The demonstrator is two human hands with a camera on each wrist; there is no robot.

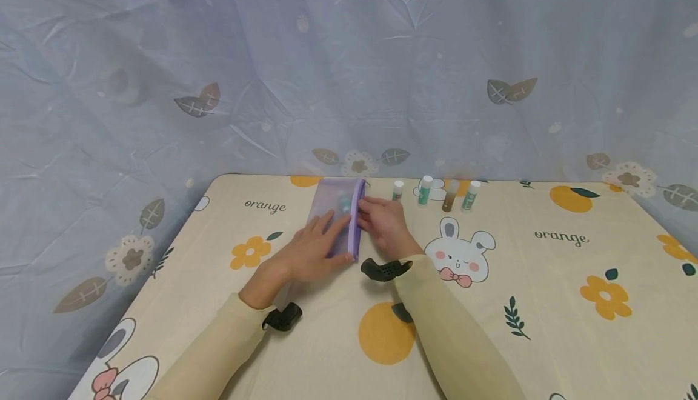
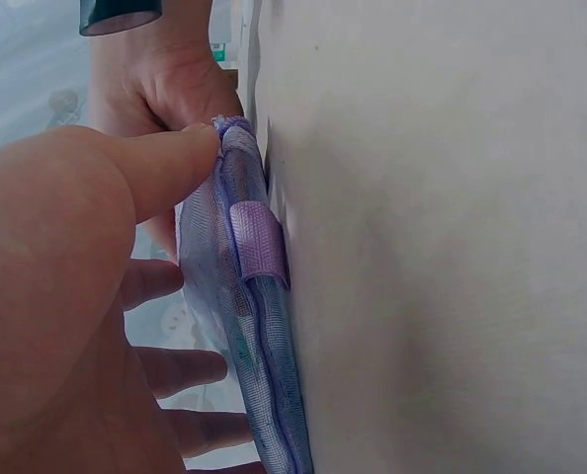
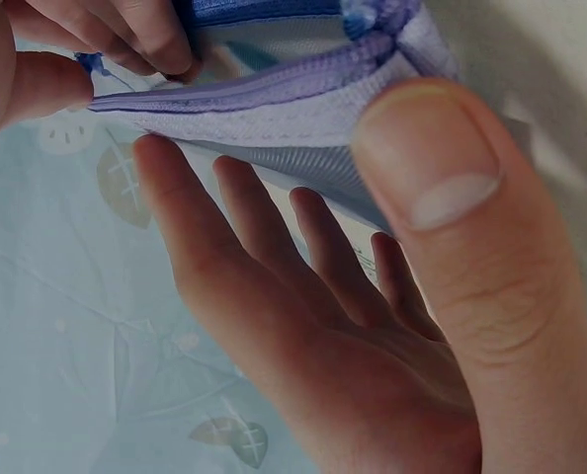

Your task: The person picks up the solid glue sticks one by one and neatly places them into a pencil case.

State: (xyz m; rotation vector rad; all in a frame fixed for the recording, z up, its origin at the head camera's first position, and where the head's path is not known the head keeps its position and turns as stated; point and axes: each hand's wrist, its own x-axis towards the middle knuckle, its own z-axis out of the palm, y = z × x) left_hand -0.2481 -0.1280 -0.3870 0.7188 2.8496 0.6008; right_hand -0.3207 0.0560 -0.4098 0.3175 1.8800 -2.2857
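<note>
A lilac mesh zip pouch (image 1: pixel 331 189) lies on the patterned cloth in the head view, its zip side facing right. Something teal (image 1: pixel 345 201) shows dimly through the mesh. My left hand (image 1: pixel 313 251) rests on the pouch with spread, mostly straight fingers; in the right wrist view its thumb (image 3: pixel 437 148) lies by the zip's near end. At the zip edge, my right hand (image 1: pixel 384 224) pinches the pouch's lip between thumb (image 3: pixel 51 84) and fingers. The zip (image 3: pixel 264 94) is parted there, with teal visible inside.
Beyond my right hand stand several small capped tubes, shaped like lip balm: one partly hidden tube (image 1: pixel 398 189), a green one (image 1: pixel 425 191), a brown one (image 1: pixel 450 197) and another green one (image 1: pixel 471 197). A grey-blue curtain (image 1: pixel 349 73) hangs behind the table's back edge.
</note>
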